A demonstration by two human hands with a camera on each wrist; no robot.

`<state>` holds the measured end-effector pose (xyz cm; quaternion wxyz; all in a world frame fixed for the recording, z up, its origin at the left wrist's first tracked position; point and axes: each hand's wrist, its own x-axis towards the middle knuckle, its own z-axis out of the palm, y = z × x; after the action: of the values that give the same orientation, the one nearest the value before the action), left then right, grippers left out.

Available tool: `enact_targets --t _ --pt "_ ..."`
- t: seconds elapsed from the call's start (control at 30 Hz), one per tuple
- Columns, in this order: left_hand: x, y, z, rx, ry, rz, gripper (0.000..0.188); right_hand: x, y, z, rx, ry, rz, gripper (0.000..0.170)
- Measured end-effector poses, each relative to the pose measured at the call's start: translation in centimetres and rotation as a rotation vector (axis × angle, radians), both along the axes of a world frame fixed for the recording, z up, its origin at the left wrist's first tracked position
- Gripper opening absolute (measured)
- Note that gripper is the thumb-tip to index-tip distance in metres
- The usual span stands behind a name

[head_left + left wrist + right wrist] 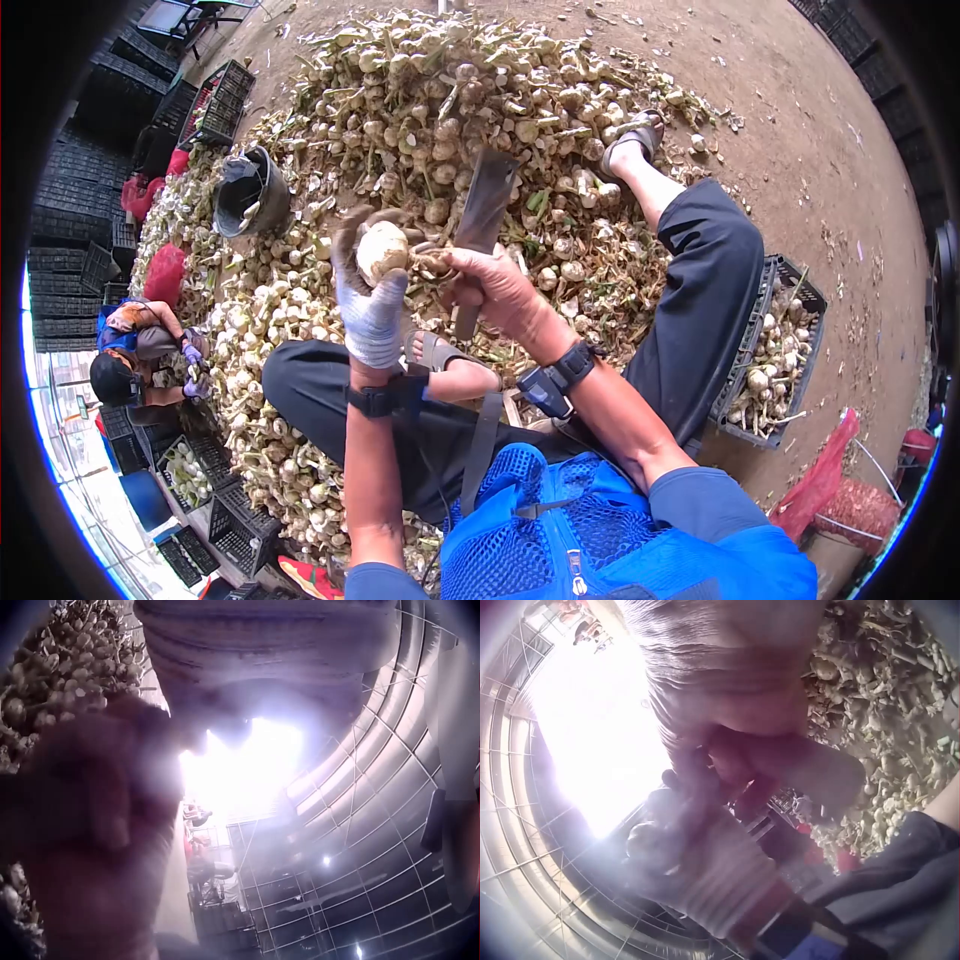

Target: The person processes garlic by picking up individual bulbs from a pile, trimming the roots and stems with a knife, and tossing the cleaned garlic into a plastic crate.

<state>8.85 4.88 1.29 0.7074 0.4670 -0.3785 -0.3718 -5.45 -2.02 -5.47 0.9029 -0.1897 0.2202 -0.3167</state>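
The left hand (372,315), in a pale glove with dirty fingers, grips a whitish garlic bulb (382,250). Beside it, the bare right hand (510,300) is curled round a flat dark blade tool (487,200), which sticks out above and below the fist. Brown dry strands (430,263) lie between the bulb and the right fingertips; whether those are pinched I cannot tell. In the left wrist view the right hand (105,817) is dark and blurred. The right wrist view has the glove (720,874) close under the right hand (727,667), in glare.
A large garlic heap (400,110) spreads ahead and left. A dark bucket (252,192) stands on it. At the right is a crate of garlic (770,360), with a red net bag (820,480) below. Another person (140,350) crouches at the far left near stacked crates (75,190).
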Motion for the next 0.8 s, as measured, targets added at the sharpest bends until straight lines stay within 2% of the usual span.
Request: enact_targets --t 0.03,0.07,0.13,0.17,0.2,0.27,0.3,0.33,0.4,0.43,0.47,0.53,0.6,0.67,0.8 --pt "0.5 0.0 0.1 -0.018 -0.265 0.128 0.075 -0.5 -0.6 -0.1 -0.061 0.015 -0.017 0.014" --pt "1.4 0.2 -0.3 -0.031 -0.535 0.169 0.077 -0.9 -1.1 -0.1 -0.122 0.032 -0.034 0.014" --pt "1.7 0.6 1.0 0.038 -1.202 0.184 0.066 -1.3 -1.5 1.1 -0.185 0.076 -0.047 0.014" --pt "1.2 0.9 1.0 0.171 -1.221 0.162 0.056 -1.6 -1.6 1.8 -0.276 0.196 -0.08 0.014" --pt "1.3 0.8 0.2 0.125 -1.248 0.146 0.052 -1.7 -1.6 2.6 -0.367 0.316 -0.114 0.016" --pt "1.3 1.2 -1.1 0.236 -1.311 0.122 0.043 -1.5 -1.7 1.6 -0.421 0.333 -0.13 0.016" --pt "0.8 1.1 -0.7 0.226 -1.292 0.151 0.033 -1.6 -1.7 1.6 -0.46 0.393 -0.135 0.016" --pt "0.9 1.1 -0.8 0.223 -1.292 0.155 0.033 -1.6 -1.8 1.7 -0.5 0.453 -0.14 0.016" --pt "1.2 0.9 -1.5 0.303 -0.836 0.089 0.026 -1.9 -1.4 2.2 -0.597 0.516 -0.146 0.014" --pt "1.3 0.8 -1.9 0.267 -0.717 0.088 0.022 -1.9 -1.3 2.4 -0.69 0.579 -0.153 0.012" --pt "1.6 0.9 -2.1 0.265 -0.717 0.091 0.022 -1.7 -1.4 2.2 -0.693 0.577 -0.152 0.012" --pt "1.6 1.3 -1.9 0.445 -0.406 0.039 0.022 -1.2 -1.4 1.6 -1.258 0.653 -0.347 0.007" --pt "1.8 1.4 -2.5 0.422 -0.41 0.041 0.022 -0.8 -1.0 1.2 -1.281 0.647 -0.349 0.007" --pt "1.6 1.5 -2.1 0.513 -0.254 -0.017 0.022 -0.7 -0.9 0.9 -1.395 0.727 -0.324 0.01" --pt "1.0 1.8 -1.8 0.52 -0.159 -0.078 0.024 -0.6 -0.7 -2.7 -1.441 0.859 -0.365 0.011"
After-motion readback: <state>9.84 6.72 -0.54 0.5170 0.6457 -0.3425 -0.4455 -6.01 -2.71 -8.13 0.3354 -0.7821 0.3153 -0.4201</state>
